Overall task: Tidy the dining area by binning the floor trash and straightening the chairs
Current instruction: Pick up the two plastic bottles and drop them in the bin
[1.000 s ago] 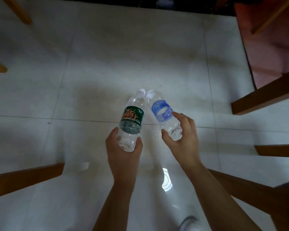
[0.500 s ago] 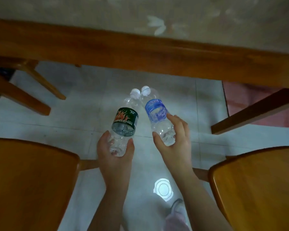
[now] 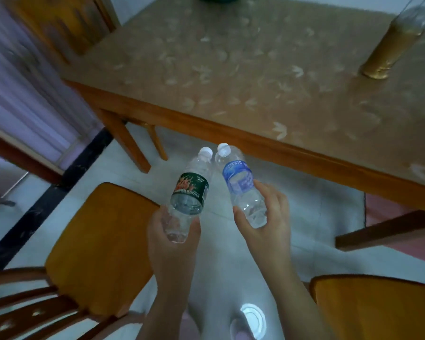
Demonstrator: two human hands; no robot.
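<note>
2 clear plastic bottles: left hand [image 3: 172, 244] grips green-label one [image 3: 188, 192], right hand [image 3: 268, 227] blue-label one [image 3: 241, 185]. 2 wooden chairs at 8 [image 3: 101, 249] and 4 [image 3: 378, 307].

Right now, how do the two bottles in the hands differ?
Label: green-label bottle has dark green with orange art; blue-label bottle has blue. Holder: left hand grips the green-label bottle, right hand the blue-label bottle. Lean: the first tilts right, the second left, caps nearly meeting. Shared: clear plastic, white caps, gripped low.
</note>
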